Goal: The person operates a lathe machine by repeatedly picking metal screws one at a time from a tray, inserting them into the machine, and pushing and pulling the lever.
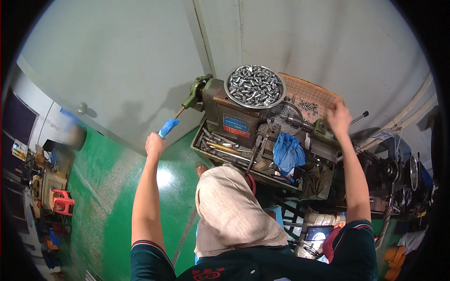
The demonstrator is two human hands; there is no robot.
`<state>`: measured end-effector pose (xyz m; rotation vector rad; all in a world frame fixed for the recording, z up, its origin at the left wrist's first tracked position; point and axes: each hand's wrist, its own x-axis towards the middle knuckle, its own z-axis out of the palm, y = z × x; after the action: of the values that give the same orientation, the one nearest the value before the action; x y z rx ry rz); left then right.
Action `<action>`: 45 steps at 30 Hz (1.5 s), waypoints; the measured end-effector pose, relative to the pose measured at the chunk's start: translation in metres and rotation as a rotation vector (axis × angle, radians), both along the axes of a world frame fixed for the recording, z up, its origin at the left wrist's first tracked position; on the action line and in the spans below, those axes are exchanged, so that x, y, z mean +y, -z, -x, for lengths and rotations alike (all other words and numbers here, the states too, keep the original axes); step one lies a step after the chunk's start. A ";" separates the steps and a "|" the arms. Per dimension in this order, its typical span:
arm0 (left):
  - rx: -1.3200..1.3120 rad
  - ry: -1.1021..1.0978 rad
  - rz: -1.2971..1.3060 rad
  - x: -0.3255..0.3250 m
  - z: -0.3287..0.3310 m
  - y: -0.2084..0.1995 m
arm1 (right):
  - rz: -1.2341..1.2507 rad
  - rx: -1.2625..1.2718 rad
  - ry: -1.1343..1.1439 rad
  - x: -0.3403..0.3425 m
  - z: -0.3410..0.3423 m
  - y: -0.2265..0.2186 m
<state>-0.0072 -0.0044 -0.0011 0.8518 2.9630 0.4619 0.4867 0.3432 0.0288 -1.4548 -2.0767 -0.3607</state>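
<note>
My left hand [155, 144] is closed around the end of a lever handle [168, 127] wrapped in blue. The lever runs up to a green hub [190, 99] on the left end of a small bench lathe [213, 104]. On the lathe's headstock sits a round metal bowl [227, 93] heaped with small shiny metal parts [254, 84]. My right hand [338, 118] has curled fingers beside the green tailstock part [323, 129], over the right end of an orange basket tray [300, 86]. What its fingertips hold, if anything, cannot be made out. Loose metal pieces [308, 106] lie in the tray.
A blue rag [287, 152] hangs over the lathe's front. Rods and tools [227, 149] fill the trough on its left. Another dark machine [389, 171] stands at the right. A beige cloth [229, 206] covers my lap. A red stool [63, 202] is far left on the green floor [112, 206].
</note>
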 end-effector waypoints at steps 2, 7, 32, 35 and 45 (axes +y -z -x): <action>0.004 -0.009 0.008 0.000 -0.001 -0.001 | 0.272 0.109 -0.175 -0.006 0.048 0.004; -0.010 -0.024 0.021 0.001 0.000 -0.001 | 0.766 0.265 -0.314 -0.014 0.121 0.018; -0.043 0.061 -0.179 0.006 -0.087 -0.002 | 0.791 0.266 -0.668 0.005 0.151 0.053; -0.051 0.064 -0.183 0.006 -0.087 0.001 | 0.893 0.211 -0.558 0.011 0.150 0.054; -0.050 0.060 -0.163 0.007 -0.086 0.000 | 0.037 0.191 -0.122 -0.012 0.126 -0.015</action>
<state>0.0788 0.0024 -0.0010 0.9248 2.8764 0.7188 0.3608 0.3307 0.0439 -1.3205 -2.0145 -0.1300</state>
